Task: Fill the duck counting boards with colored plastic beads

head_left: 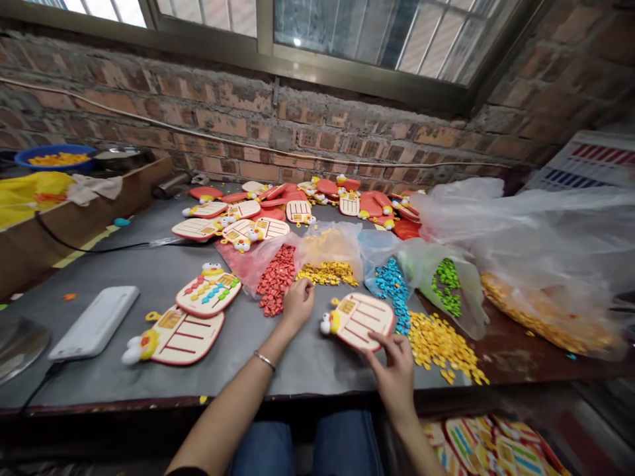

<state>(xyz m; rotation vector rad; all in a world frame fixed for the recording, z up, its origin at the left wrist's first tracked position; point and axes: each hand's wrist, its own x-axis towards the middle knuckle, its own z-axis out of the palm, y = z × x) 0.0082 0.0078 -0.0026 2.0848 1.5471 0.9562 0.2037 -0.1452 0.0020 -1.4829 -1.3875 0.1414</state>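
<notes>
My right hand [394, 370] grips the lower edge of a cream and red toy board [362, 320] with a duck head and slots; no coloured pieces show in its slots. My left hand [299, 303] has its fingers curled together between the heap of small red pieces [272, 284] and the yellow-gold pieces [330, 272]; whatever is in its fingertips is hidden. Blue pieces [391, 281] spill from a bag beyond the held board. To the left, a board with coloured pieces in rows [208, 294] overlaps a bare-slotted board [186, 337].
Many more boards [270, 228] lie piled near the brick wall. Green pieces [446, 287] sit in a bag, and loose yellow pieces [441, 344] are at right. A white power bank [94, 324] with a cable lies at left. Filled boards [491, 443] are stacked below the table.
</notes>
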